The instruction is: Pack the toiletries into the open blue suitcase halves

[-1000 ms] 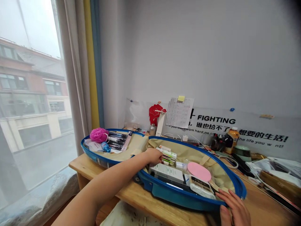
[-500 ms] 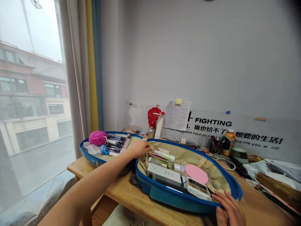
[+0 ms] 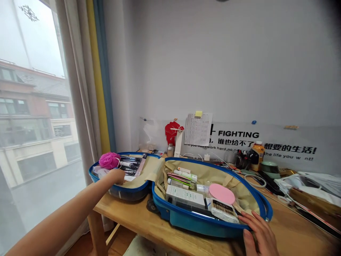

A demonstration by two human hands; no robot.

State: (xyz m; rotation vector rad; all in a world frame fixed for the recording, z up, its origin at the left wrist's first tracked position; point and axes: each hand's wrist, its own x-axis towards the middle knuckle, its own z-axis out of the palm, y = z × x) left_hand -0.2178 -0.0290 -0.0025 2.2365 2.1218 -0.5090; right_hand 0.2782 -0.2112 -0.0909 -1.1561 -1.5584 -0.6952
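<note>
An open blue suitcase (image 3: 202,229) with a beige lining lies on the wooden table. My left hand (image 3: 119,176) reaches into its smaller left half, beside a magenta bath puff (image 3: 109,160) and a clear pack of dark-handled brushes (image 3: 133,164). Its fingers point down and are mostly hidden behind the hand. My right hand (image 3: 259,231) rests on the near right rim, fingers stretched out and holding nothing. Close to it lie a pack of cotton swabs (image 3: 225,209) and a pink round paddle (image 3: 221,193). A white box (image 3: 185,196) and several tubes fill the larger half.
Along the wall stand an orange bottle (image 3: 257,156), a green-lidded jar (image 3: 270,169) and a white lamp (image 3: 178,143). Cables and a brown case (image 3: 311,201) crowd the right side. A window (image 3: 29,106) and curtains (image 3: 80,89) are at left.
My left hand has moved left from the suitcase's middle into the smaller half, where it now covers the small blue item. My right hand stays on the rim. The view has shifted slightly.
</note>
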